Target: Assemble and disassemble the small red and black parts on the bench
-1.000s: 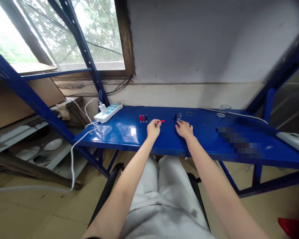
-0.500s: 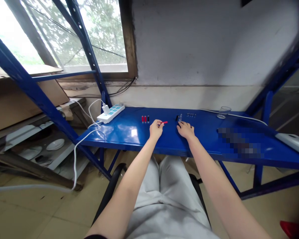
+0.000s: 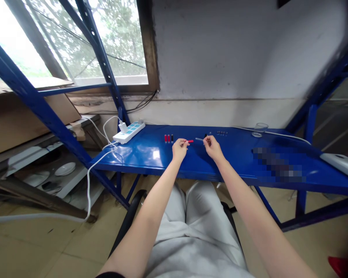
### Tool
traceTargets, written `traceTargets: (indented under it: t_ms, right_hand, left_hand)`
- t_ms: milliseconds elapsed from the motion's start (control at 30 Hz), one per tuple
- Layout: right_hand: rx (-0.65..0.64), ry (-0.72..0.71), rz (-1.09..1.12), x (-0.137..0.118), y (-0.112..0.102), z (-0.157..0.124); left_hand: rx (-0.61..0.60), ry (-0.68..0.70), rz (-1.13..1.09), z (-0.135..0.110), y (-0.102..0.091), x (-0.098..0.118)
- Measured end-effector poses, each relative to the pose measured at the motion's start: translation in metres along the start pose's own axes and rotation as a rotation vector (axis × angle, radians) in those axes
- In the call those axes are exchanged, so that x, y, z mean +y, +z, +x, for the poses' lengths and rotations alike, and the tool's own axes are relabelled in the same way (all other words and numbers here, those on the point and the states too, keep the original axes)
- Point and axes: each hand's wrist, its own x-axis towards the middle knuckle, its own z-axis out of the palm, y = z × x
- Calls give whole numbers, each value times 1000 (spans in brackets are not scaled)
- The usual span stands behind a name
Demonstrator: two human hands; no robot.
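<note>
My left hand (image 3: pixel 180 149) is closed on a small red cylinder (image 3: pixel 190 141), whose free end points right. Facing it, my right hand (image 3: pixel 213 147) pinches a slim clear tube (image 3: pixel 199 139), its tip pointing left. A small gap separates the tube from the red piece. Left of my hands, two red-topped tubes (image 3: pixel 167 138) and a black-topped tube (image 3: pixel 172 138) stand in a row. Just behind my right hand is a black piece (image 3: pixel 205 135), partly hidden. Several tiny pieces (image 3: pixel 222 133) lie in rows farther right, too small to name.
A white power strip (image 3: pixel 129 132) with a plugged-in cable lies at the left end of the blue table (image 3: pixel 142 154). Toward the right are a clear glass (image 3: pixel 260 130), a blurred-out object (image 3: pixel 280 165) and a white device (image 3: pixel 342 166). Blue frame posts flank the table.
My right hand has picked up the clear tube from the table and brought it left, laid level toward the red cylinder. My left hand has barely moved and keeps its hold.
</note>
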Motion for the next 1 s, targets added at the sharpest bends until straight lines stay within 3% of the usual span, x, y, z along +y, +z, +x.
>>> traceTargets:
  t_ms: [200,633,1000]
  right_hand:
    - [-54,-21,189,1,4,0]
    - [-83,-30,336,2,5,2]
    - [-55,-32,514,3,7,3]
  left_hand:
    - [-28,-21,-16,2,2,-4]
    - [27,-22,22,3,-2,-6]
    - [-54,-35,-58,2,0,-1]
